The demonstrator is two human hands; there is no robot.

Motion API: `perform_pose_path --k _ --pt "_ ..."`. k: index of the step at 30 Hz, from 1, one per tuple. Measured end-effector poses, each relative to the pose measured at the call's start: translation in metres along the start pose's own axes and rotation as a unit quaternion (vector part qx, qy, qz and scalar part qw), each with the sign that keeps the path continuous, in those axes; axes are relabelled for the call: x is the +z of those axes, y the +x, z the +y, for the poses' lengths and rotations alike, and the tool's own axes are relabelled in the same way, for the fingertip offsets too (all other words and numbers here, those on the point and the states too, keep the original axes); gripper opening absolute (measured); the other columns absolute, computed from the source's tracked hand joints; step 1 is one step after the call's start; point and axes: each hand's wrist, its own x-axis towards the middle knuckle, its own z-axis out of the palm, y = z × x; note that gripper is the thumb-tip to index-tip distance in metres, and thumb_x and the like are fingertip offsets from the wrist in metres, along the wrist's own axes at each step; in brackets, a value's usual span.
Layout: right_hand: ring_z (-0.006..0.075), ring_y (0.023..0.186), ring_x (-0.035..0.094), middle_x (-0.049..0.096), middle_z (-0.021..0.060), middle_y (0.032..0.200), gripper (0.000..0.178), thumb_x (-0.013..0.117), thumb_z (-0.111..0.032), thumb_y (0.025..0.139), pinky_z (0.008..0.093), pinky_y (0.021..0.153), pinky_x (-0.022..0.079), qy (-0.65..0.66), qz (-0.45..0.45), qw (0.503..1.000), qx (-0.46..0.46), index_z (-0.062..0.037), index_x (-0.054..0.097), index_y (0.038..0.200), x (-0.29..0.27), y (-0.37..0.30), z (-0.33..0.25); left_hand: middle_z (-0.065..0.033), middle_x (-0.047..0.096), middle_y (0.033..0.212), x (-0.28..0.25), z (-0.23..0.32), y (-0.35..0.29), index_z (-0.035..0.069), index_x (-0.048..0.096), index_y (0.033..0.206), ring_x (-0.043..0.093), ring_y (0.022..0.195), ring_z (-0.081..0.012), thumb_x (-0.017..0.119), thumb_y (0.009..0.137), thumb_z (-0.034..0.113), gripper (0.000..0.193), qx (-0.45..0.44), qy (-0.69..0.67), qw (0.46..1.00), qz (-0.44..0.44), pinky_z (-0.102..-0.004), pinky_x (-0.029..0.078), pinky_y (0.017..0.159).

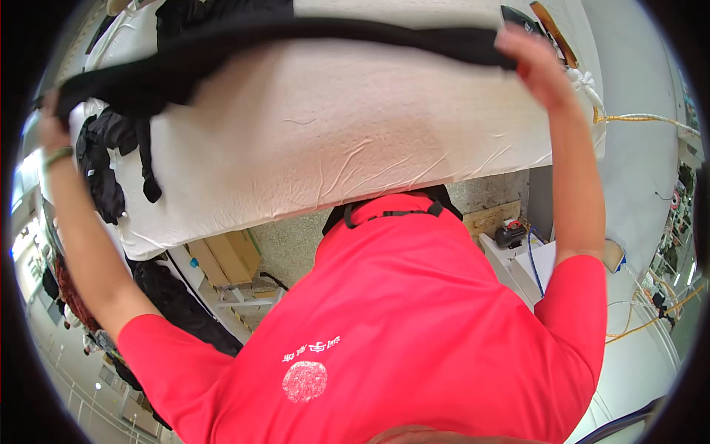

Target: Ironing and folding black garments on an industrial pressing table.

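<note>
A long black piece of clothing [296,31] is stretched between my two hands across the far part of a white cloth-covered table [296,155]. It is blurred by motion, and I cannot tell which kind of garment it is. At the far left my left hand [55,126] is closed round one end. My right hand [536,63], at the far right, grips the other end. Just beyond the right hand lies an iron [520,18] beside a brown wooden piece [553,33]. Below the left end of the cloth, crumpled black clothes [111,144] hang over the table's left edge.
More black fabric [214,15] lies at the table's far side. A yellow-white cord [636,117] runs off to the right. Under the table are a cardboard box [228,257] and a small black-and-red device [510,234] on a white surface. Clothes hang at the left.
</note>
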Motion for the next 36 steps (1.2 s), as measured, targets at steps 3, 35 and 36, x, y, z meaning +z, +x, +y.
perform_pose_path --k 3,35,36 --pt "0.0112 0.099 0.064 0.070 0.0029 0.111 0.045 0.073 -0.030 0.095 0.0268 0.078 0.051 -0.037 0.087 0.988 -0.126 -0.0030 0.066 0.130 -0.046 0.012 -0.021 -0.0096 0.071 0.104 0.044 -0.024 -0.012 0.019 0.057 0.148 0.068 0.083 -0.0217 0.058 0.095 0.003 0.055 0.197 0.256 0.946 -0.029 -0.0348 0.056 0.074" --pt "0.0055 0.100 0.064 0.070 -0.0025 0.113 0.039 0.061 -0.018 0.099 0.0260 0.087 0.053 0.173 -0.014 0.904 0.390 -0.0052 0.063 0.136 0.038 -0.131 0.038 -0.0086 0.074 0.107 0.140 -0.237 -0.435 0.000 0.068 0.114 0.072 0.089 -0.0182 0.072 0.091 0.006 0.024 -0.220 -0.173 0.958 0.060 -0.0321 0.060 0.076" --pt "0.0053 0.101 0.064 0.070 -0.0026 0.114 0.040 0.061 -0.017 0.099 0.0261 0.088 0.053 0.174 -0.019 0.907 0.384 -0.0053 0.063 0.138 0.041 -0.131 0.035 -0.0086 0.074 0.107 0.136 -0.239 -0.436 0.000 0.068 0.114 0.072 0.089 -0.0182 0.072 0.091 0.006 0.024 -0.219 -0.171 0.959 0.059 -0.0321 0.060 0.076"
